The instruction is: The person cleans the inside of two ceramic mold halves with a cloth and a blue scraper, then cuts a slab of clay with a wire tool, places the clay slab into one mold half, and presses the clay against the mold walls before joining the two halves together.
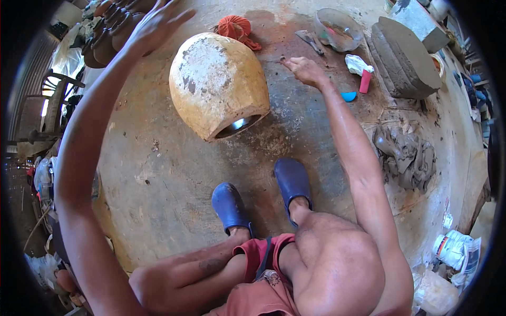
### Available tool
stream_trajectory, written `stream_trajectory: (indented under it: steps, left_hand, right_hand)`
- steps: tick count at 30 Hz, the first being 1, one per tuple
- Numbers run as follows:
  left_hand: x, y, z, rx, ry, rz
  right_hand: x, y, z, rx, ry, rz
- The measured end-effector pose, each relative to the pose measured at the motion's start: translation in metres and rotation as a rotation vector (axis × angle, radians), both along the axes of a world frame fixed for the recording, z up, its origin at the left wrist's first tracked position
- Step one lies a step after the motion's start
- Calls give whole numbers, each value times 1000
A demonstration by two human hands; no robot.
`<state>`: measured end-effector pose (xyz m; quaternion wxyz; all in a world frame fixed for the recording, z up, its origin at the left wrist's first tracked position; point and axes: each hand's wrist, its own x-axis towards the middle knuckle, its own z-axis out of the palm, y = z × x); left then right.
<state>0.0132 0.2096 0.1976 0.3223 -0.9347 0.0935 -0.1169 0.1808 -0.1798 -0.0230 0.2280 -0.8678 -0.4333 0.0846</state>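
Observation:
A large yellowish clay pot (219, 81) lies on its side on the dirt floor, its dark mouth facing me. My left hand (157, 23) is raised beyond the pot's left side, fingers spread, holding nothing. My right hand (304, 70) hovers low over the floor just right of the pot, fingers apart and empty. An orange cloth (237, 27) lies behind the pot. My feet wear blue clogs (292, 181) below the pot.
A clear bowl (337, 29), a metal scraper (311, 41), a white rag (357, 64), a pink piece (365, 80) and a blue piece (348, 96) lie to the right. A grey clay slab (403, 58) and clay lumps (406, 155) sit further right. Dark pots (108, 26) stand far left.

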Motion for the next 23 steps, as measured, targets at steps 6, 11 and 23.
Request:
stream_trajectory:
  steps: [6, 11, 23]
  left_hand:
    - [-28, -181, 52, -721, -174, 101]
    - [-123, -203, 102, -628, -54, -100]
    - [-155, -29, -37, -1311, -319, 324]
  right_hand:
    - [-56, -78, 110, 135, -51, -50]
    - [-104, -140, 238, 25, -169, -47]
    - [-247, -22, 181, -908, -124, 632]
